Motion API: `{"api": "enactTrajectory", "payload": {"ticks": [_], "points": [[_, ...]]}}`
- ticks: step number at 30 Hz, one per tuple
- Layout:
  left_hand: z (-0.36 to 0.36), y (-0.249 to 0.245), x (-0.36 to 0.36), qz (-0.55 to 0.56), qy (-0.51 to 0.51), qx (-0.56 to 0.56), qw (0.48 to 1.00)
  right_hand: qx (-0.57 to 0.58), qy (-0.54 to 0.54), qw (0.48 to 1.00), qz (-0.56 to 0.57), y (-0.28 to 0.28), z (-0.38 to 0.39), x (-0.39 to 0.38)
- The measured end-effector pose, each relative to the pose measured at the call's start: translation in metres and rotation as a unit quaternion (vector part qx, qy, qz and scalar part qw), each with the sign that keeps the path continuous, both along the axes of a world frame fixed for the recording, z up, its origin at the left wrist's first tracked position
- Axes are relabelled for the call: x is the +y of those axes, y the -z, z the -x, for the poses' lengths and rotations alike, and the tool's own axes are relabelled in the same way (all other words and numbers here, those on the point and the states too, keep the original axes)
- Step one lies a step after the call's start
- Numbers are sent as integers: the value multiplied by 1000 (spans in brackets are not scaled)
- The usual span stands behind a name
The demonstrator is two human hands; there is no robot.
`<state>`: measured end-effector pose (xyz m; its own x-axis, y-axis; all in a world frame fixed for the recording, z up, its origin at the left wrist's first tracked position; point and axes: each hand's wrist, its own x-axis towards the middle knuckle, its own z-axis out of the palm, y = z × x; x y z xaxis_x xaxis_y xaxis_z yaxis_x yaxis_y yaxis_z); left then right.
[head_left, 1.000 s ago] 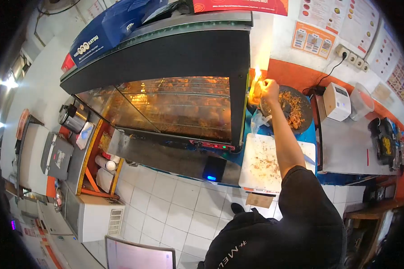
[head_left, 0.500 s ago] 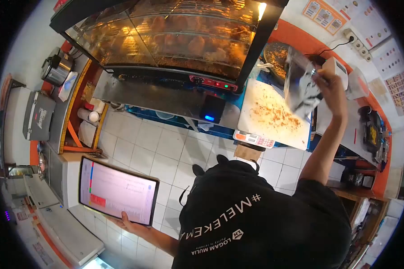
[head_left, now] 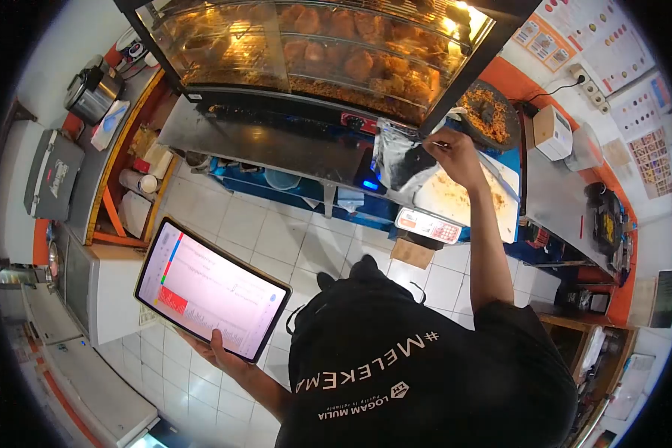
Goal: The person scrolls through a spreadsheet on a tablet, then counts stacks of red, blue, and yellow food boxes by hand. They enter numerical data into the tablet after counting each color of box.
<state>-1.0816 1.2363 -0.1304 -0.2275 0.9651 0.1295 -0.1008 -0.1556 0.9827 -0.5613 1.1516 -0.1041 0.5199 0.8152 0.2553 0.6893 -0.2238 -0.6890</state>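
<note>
My left hand grips the lower edge of a tablet, thumb over its front. The lit screen shows a page with a red block. Out over the counter, my right hand pinches the edge of a silvery pouch with dark print. The pouch hangs over the metal counter, beside the left edge of a white cutting board strewn with orange-brown crumbs. Part of the board is hidden by my right forearm. Behind the hand stands a dark round stone mortar containing a reddish chopped mix.
A lit glass display case with fried pieces stands above the metal counter. A kitchen scale sits at the front edge. To the left are a rice cooker and a grey box; a white box is at right.
My right hand has carried the pouch left, from over the board's right side to beside its left edge. The tablet has shifted slightly right and tilted. The view has shifted a little.
</note>
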Motion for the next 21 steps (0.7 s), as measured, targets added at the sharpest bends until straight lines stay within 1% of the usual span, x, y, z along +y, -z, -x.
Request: {"api": "enactTrajectory", "payload": {"ticks": [2,4,6,7,10,13,16,17,20,21], "points": [[10,0,5,1,9,-12,1000,-19,-19,1000,-8,13,-1,17],[22,6,9,-1,19,-31,999,-39,6,999,25,9,8,29],[32,9,11,-1,8,-36,999,-55,19,997,42,21,6,38],[37,11,12,-1,2,-38,999,-58,18,998,32,26,5,42],[53,20,18,-13,0,-27,1000,-17,26,999,42,43,-4,48],[61,24,20,-12,-8,-16,1000,-36,10,992,122,37,-10,49],[60,19,19,10,-31,-9,999,-86,14,990,108,25,-11,58],[61,20,22,9,-29,-7,1000,-80,16,993,86,37,-23,64],[62,22,27,17,-27,5,999,-138,0,964,226,17,-24,97],[58,17,28,24,-29,10,999,-129,-19,971,199,19,-23,103]]}}
